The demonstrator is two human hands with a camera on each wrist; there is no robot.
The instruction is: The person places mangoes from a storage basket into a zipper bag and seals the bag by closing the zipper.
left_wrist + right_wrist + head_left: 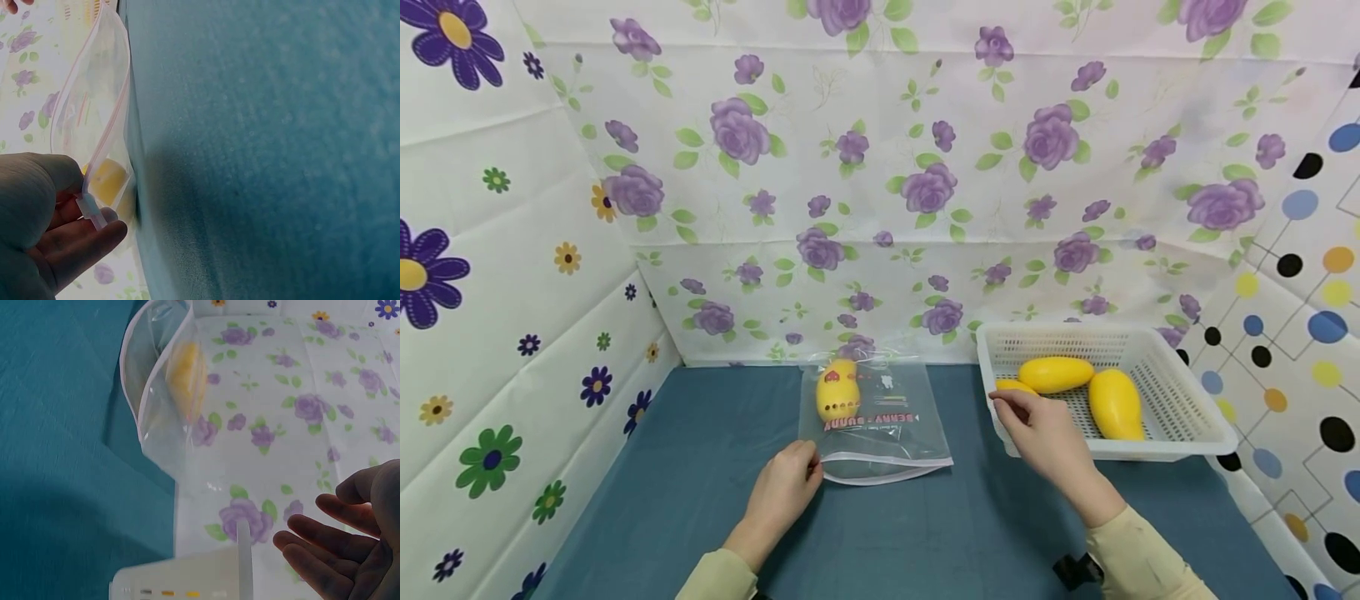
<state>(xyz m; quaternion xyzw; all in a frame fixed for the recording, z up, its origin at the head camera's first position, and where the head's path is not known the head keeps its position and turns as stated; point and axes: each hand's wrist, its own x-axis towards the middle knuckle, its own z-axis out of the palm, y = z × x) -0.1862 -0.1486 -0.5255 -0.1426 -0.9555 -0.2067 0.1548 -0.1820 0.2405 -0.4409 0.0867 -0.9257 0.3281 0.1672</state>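
A clear zip bag (pixel 902 433) with red print lies on the table, one yellow mango (pixel 837 387) inside it. My left hand (pixel 786 483) pinches the near left corner of the bag between thumb and fingers; in the left wrist view the zip strip (pixel 94 209) runs between them. The bag's mouth gapes in both wrist views. Over the left rim of a white plastic basket (pixel 1187 448) hovers my right hand (pixel 1048 433), its fingers loosely bent and nothing in them in the right wrist view. Under its fingertips, a mango (pixel 1015 386) in the basket is partly hidden.
Two more mangoes, one lying crosswise (pixel 1056 374) and one lengthwise (pixel 1116 404), are in the basket. A blue-green cloth (pixel 715 433) covers the table. Flowered sheets (pixel 850 200) close off the back and left; a dotted sheet (pixel 1300 333) hangs at the right.
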